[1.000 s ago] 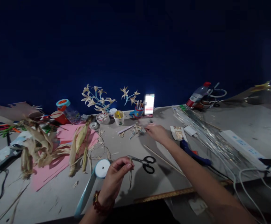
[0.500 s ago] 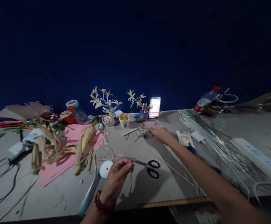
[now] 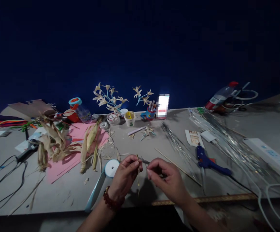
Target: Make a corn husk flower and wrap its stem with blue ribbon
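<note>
My left hand [image 3: 124, 175], with a bead bracelet on the wrist, pinches a thin dried husk strip [image 3: 138, 174] that hangs down from its fingertips above the table's front edge. My right hand [image 3: 167, 180] is close beside it, with thumb and forefinger pinched on what looks like a fine wire, right next to the strip. The right hand covers most of the black scissors [image 3: 143, 160]; only the blade tip shows. A white ribbon roll [image 3: 111, 168] with a pale blue tail lies just left of my left hand.
Dried corn husks [image 3: 55, 145] lie on pink paper [image 3: 65, 161] at the left. Husk flowers [image 3: 108, 100], small cups [image 3: 130, 118] and a lit phone [image 3: 163, 104] stand at the back. A wire bundle [image 3: 176, 143], skewer [image 3: 176, 161], blue glue gun [image 3: 209, 161] and power strip [image 3: 270, 154] lie to the right.
My right hand has come back from the far middle of the table to the front, right next to my left hand. The left hand has kept holding the strip. The view shifted slightly.
</note>
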Tool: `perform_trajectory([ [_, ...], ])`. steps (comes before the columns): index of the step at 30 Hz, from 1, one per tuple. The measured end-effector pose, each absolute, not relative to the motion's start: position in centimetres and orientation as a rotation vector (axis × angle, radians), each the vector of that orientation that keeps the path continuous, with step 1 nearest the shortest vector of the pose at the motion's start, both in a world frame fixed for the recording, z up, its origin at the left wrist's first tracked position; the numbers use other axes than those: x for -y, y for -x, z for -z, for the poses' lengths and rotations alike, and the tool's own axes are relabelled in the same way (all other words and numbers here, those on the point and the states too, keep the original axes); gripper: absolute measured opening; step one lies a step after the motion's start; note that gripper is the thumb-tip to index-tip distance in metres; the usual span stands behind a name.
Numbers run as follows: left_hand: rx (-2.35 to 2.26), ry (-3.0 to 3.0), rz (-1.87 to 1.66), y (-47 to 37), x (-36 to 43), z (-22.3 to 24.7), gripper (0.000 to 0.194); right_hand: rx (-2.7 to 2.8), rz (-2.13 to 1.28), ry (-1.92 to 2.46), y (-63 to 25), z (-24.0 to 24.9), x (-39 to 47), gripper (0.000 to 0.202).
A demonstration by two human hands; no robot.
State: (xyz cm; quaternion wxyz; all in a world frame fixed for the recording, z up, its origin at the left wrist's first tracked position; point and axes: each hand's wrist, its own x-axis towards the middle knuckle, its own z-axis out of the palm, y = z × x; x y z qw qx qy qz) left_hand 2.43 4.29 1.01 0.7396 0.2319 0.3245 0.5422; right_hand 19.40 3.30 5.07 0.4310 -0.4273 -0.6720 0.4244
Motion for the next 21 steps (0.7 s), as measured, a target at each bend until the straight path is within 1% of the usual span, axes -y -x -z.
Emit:
perform_trajectory([
  [7, -0.659, -0.515, -1.221, -2.2, -3.8, -1.2, 0.018, 1.632, -1.142, 1.129, -18.5, -4.8, -2.6, 0.012],
  [16, -0.632, -0.545, -1.26, -2.2, -3.5, -1.2, 0.014, 1.569, -1.233, 1.165, -18.1, -4.2, -2.3, 0.012],
  [21, -0.651, -0.565, -1.272, -2.2, -3.5, -1.4, 0.015, 1.556, -1.248, 1.168, -18.0, -4.2, -2.3, 0.011],
])
